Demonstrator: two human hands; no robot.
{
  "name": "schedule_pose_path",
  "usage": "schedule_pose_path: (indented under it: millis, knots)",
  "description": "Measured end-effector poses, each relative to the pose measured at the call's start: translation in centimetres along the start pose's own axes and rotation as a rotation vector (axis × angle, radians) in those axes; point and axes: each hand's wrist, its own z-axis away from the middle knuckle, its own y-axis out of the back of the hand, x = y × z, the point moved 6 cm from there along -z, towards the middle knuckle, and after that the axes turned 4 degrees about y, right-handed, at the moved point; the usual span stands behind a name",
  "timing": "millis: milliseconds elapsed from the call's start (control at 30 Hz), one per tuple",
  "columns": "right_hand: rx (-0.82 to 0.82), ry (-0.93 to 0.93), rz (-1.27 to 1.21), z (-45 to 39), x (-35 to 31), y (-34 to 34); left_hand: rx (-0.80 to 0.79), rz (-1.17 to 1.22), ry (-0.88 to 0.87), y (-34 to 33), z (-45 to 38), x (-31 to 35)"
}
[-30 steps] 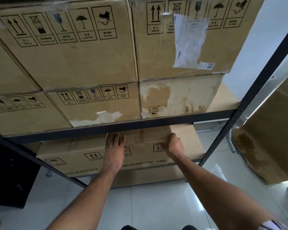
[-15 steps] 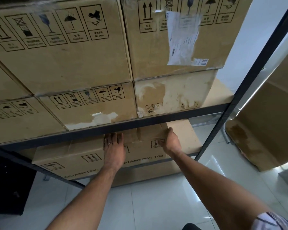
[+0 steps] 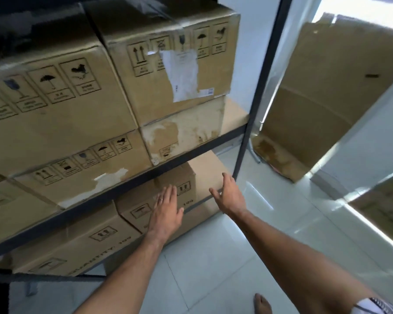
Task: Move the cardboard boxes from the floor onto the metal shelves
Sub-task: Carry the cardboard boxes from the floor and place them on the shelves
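Observation:
A dark metal shelf [image 3: 132, 185] holds stacked cardboard boxes with handling symbols. On the lower level sits a brown box [image 3: 143, 206] printed "100" at the right end. My left hand [image 3: 167, 213] lies flat on its front face with fingers spread. My right hand [image 3: 229, 196] hovers open just past the box's right front corner, near the shelf's upright post [image 3: 256, 105]; it grips nothing. A second box [image 3: 77, 248] marked "QUANTITY: 100" stands to the left on the same level.
Upper boxes fill the shelf above, one bearing a white paper label [image 3: 184, 73]. A large flattened cardboard sheet [image 3: 322, 96] leans against the wall at right. White tiled floor [image 3: 225, 257] stretches below; my bare foot [image 3: 262, 303] shows at the bottom.
The view swung left and down. My right hand came off the box's top corner and opened beside it. My left hand slid to the box's front face.

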Motion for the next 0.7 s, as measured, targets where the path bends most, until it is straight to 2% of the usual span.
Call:
schedule_pose_path:
  millis: [167,333,700]
  knots:
    - [0.096,-0.038,-0.005,3.7,4.0,3.4,-0.033,0.055,-0.118,-0.3,0.5,5.1]
    - [0.144,-0.108,0.003,7.9,9.6,7.6,-0.063,0.103,-0.201,-0.9,3.0,12.9]
    - [0.307,-0.291,-0.018,22.2,27.6,22.6,-0.104,0.131,-0.537,-6.2,10.9,38.9]
